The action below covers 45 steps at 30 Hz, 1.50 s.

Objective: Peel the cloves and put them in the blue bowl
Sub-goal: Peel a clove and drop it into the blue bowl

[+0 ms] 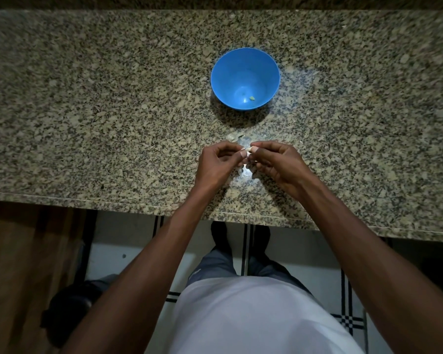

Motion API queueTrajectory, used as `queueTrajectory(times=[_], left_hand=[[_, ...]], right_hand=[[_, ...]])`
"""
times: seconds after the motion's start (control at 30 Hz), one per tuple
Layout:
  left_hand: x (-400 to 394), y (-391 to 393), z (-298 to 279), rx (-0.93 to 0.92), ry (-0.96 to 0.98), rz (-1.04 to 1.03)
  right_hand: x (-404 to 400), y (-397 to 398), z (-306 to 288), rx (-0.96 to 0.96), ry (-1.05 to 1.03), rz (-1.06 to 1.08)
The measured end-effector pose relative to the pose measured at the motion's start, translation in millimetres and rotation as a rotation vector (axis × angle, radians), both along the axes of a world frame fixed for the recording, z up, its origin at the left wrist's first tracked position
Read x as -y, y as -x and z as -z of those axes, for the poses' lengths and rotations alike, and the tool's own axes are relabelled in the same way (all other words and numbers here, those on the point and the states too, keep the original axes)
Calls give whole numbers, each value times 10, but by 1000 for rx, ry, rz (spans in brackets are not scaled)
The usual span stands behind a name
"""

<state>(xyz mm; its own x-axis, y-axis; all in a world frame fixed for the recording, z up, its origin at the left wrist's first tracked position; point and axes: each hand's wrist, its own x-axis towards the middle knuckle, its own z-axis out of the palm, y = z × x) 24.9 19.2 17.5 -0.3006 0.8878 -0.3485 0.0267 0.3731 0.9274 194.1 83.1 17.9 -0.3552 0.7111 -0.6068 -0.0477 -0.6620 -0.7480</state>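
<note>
- Your left hand (216, 163) and right hand (279, 164) are close together over the near edge of the counter (87, 111).
- Both hands pinch one small clove (246, 150) (it is pale).
- The blue bowl (245, 61) sits farther back, with a tiny yellow bit (252, 98) inside.
- More pale cloves or skins (234, 137) lie just past your fingers; I cannot tell which.
- I can read no words anywhere.
</note>
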Motion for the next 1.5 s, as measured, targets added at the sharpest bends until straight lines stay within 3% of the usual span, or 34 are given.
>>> queueTrajectory(times=[0.3, 0.5, 0.77, 1.03, 1.13, 1.3, 1.43, 1.5], left_hand=[[31, 56, 70, -101, 30, 24], [51, 85, 102, -270, 40, -52], [145, 196, 190, -547, 51, -20], [224, 197, 270, -738, -25, 152], [234, 195, 225, -753, -8, 116], [226, 323, 182, -782, -38, 101], [16, 461, 158, -834, -23, 158], [-126, 501, 182, -851, 0, 249]], right_hand=[[0, -51, -49, 124, -140, -78], [-225, -118, -27, 419, -432, -143], [-395, -184, 6, 730, -650, -263], [-6, 19, 117, 786, -970, -465], [31, 101, 107, 759, -1030, -570], [-180, 184, 41, 796, -1024, -502], [-57, 244, 69, 845, -1117, -716], [130, 176, 111, 785, -1131, -715]])
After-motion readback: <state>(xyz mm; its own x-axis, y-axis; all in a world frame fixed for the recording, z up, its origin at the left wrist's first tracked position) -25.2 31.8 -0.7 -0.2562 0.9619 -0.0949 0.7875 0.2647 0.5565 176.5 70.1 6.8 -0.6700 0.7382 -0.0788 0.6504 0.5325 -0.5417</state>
